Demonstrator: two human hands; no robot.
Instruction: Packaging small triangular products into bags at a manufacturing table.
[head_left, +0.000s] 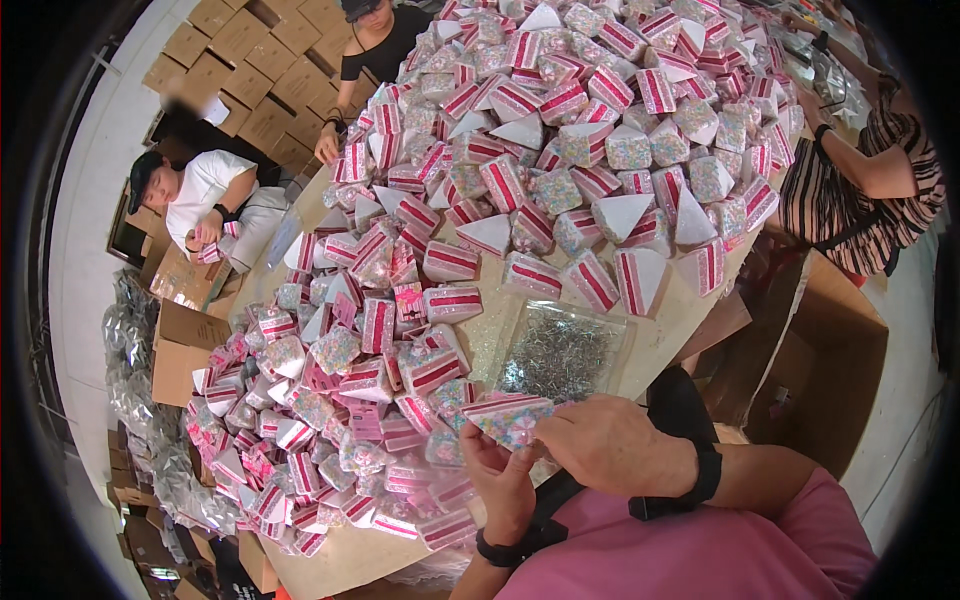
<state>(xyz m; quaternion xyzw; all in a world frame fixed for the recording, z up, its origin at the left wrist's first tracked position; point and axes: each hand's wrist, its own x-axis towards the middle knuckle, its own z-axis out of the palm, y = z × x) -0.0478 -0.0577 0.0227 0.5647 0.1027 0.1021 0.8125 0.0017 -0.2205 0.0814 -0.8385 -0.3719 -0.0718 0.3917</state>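
Note:
Between my hands is a toy cake slice with red-and-white layered sides and a speckled pastel, glittery face. My left hand grips it from below, thumb and fingers closed on its lower left part. My right hand is closed at the slice's right end, fingertips pinched against it. Whether those fingertips also hold something small is hidden. Just beyond the slice lies a clear shallow tray filled with many small silvery metal pieces. Similar cake slices are heaped beside the tray.
A large pile of cake slices covers much of the table. Pink cards lie among the left heap. An open cardboard box stands at right. Co-workers sit around the table; the person in white holds slices. Stacked cartons stand behind.

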